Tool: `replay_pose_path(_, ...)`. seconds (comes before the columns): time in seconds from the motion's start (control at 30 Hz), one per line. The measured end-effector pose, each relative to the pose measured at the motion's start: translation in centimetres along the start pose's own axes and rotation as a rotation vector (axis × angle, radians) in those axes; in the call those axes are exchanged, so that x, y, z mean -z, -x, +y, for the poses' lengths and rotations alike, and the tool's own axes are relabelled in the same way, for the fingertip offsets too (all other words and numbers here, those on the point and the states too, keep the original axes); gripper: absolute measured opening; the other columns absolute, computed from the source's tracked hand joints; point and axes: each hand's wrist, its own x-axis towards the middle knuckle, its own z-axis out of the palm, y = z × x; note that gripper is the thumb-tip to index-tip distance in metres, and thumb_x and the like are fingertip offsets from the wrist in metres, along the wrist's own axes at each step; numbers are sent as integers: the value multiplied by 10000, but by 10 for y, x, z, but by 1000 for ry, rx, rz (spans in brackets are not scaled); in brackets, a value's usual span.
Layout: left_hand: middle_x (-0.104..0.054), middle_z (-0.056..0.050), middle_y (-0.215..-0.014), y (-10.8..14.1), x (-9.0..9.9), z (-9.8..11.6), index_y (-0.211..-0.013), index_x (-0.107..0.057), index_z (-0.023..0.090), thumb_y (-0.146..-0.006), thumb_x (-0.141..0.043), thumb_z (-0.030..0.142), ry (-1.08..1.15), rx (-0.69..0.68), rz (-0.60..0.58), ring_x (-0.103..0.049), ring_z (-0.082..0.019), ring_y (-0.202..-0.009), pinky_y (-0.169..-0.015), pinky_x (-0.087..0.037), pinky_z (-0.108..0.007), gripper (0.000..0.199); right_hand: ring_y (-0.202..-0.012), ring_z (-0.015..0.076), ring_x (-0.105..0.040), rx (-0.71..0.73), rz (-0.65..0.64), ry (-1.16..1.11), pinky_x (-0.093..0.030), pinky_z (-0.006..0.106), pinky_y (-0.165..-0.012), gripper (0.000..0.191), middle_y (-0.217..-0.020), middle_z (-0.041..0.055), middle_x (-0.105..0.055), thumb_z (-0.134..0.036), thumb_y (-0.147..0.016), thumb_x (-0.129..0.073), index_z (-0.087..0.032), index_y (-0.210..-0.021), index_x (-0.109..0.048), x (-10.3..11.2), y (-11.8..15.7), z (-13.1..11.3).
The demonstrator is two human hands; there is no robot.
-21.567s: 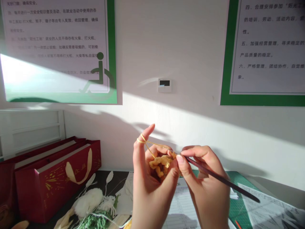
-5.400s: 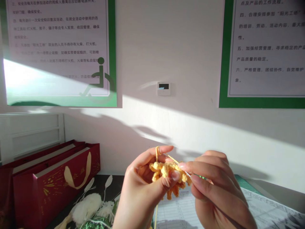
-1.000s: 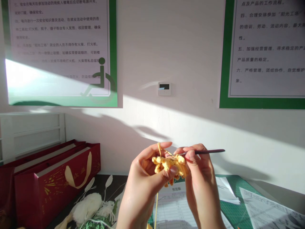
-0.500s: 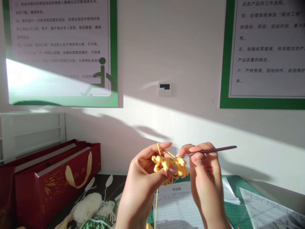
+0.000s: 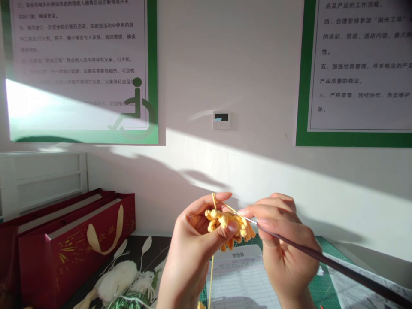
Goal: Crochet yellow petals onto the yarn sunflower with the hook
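Observation:
My left hand (image 5: pixel 196 240) pinches a ruffled yellow crochet piece (image 5: pixel 225 221) between thumb and fingers. Yellow yarn (image 5: pixel 211 274) loops over the raised left index finger and hangs down below the hand. A crochet hook (image 5: pixel 289 242) with a dark purple handle and metal shaft is gripped by my right hand (image 5: pixel 286 244). The hook's tip meets the top edge of the yellow piece, with the right index fingertip close by it. The handle slants down to the lower right.
Red gift bags (image 5: pixel 77 244) stand at the left beside white yarn (image 5: pixel 117 281) and green yarn (image 5: pixel 131 300). A printed sheet (image 5: pixel 238 279) lies under my hands on a green cutting mat (image 5: pixel 322 283), with more paper (image 5: pixel 354 285) at the right. Behind is a wall.
The crochet hook has swung from nearly level to slanting down toward the lower right. My right hand has turned with it and shifted right; my left hand has barely moved.

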Motion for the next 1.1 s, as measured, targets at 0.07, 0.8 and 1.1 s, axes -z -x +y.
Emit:
replay_pose_path(0.07, -727, -15, -796, 0, 1, -1, -1020, -844, 157, -593, -1010, 153, -9, -4, -1, -659, -120, -675, -616, -572, -207, 458, -849, 207, -736, 132, -11, 59, -485, 485, -871, 225, -996, 8, -825, -73, -993, -561, -267, -1075, -642, 1, -1, 2)
replay_pose_path(0.8, -696, -16, -834, 4, -8, 5, -1189, -793, 187, -628, -985, 149, 8, -24, -10, -617, -128, -649, -585, -517, -238, 594, -942, 215, -615, 205, 19, 90, -525, 465, -820, 354, -1087, 51, -662, 30, -859, -596, -216, -1107, -654, -11, 10, 10)
replay_pose_path(1.1, -618, 7, -906, 7, -2, 3, -1345, -720, 336, -749, -932, 200, -25, -50, -89, -610, -144, -758, -650, -557, -246, 647, -835, 205, -646, 11, 157, -56, -550, 430, -767, 287, -905, 34, -682, 17, -877, -572, -187, -1058, -659, -14, 5, -7)
